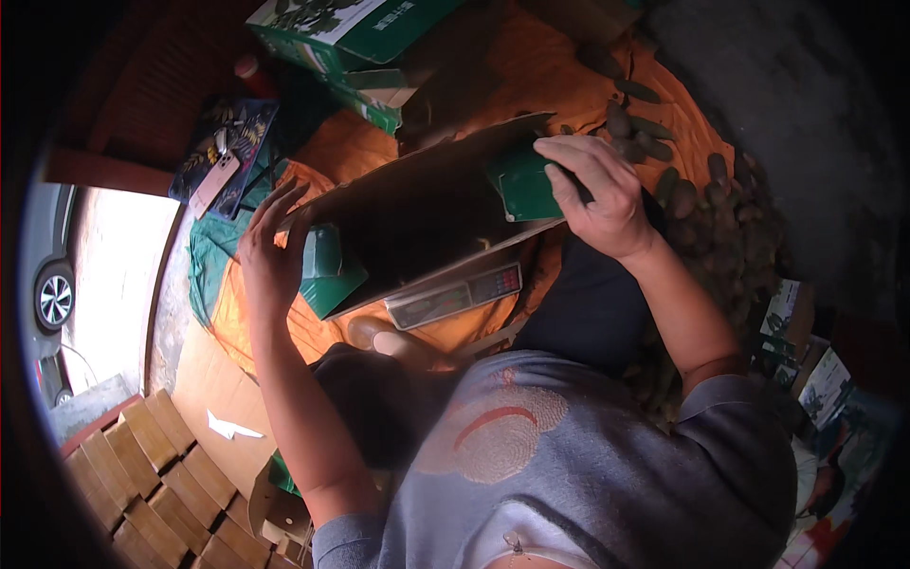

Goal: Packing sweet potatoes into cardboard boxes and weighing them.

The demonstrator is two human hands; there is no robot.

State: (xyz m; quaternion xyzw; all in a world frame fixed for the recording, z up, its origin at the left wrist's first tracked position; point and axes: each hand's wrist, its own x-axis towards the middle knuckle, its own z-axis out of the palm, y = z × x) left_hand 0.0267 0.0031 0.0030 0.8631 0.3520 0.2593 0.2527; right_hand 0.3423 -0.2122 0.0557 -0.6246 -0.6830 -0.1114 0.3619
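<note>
An open cardboard box (pixel 417 204), long and dark inside, tilts in front of me with green end flaps folded inward. At its left end, my left hand (pixel 270 242) is curled over the edge beside the left green flap (pixel 332 272). My right hand (pixel 607 194) grips the opposite end, its thumb and fingers bent around the edge by the right green flap (pixel 527 190). Partly hidden beneath the near side of the box is a flat weighing scale (pixel 455 302) with red keys. The box's underside is out of sight.
An orange sheet (pixel 559 81) lies under the work. Brown oblong tubers or fruits (pixel 739 223) are heaped at right. A green printed carton (pixel 389 43) stands beyond; a pink phone (pixel 215 185) rests at left. Several brown boxes (pixel 175 479) fill the lower left.
</note>
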